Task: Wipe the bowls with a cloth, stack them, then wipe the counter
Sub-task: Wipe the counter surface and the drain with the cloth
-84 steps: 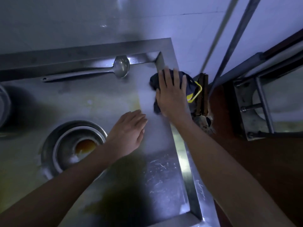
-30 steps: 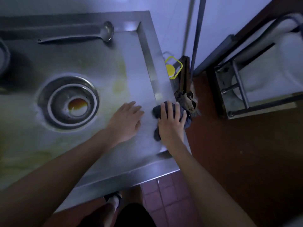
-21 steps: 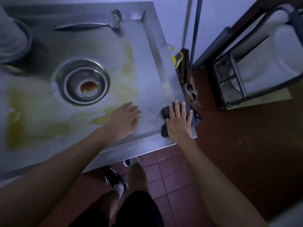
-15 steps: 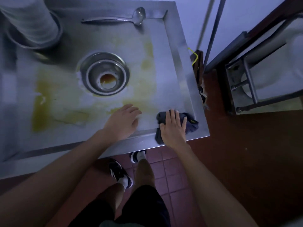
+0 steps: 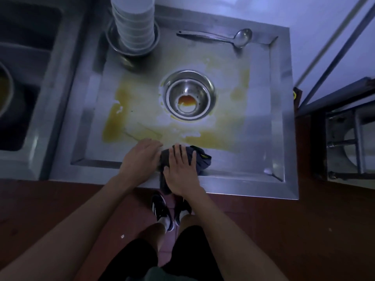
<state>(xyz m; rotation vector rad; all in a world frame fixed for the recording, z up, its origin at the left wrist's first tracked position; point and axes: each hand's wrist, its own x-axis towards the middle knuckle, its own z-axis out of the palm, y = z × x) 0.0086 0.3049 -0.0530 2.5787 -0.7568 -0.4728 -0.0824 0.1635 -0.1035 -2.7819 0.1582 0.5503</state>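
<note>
Dark cloth (image 5: 203,161) under flat right hand (image 5: 181,171)

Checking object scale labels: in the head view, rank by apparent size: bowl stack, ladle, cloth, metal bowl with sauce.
1. bowl stack, nearer the camera, so unsure
2. metal bowl
3. ladle, long but thin
4. cloth, partly hidden under the right hand

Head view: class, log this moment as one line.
phase: wiping counter | right hand: flat on cloth at front edge | left hand: resting beside | bowls: stacked | yellow spill: remains
</note>
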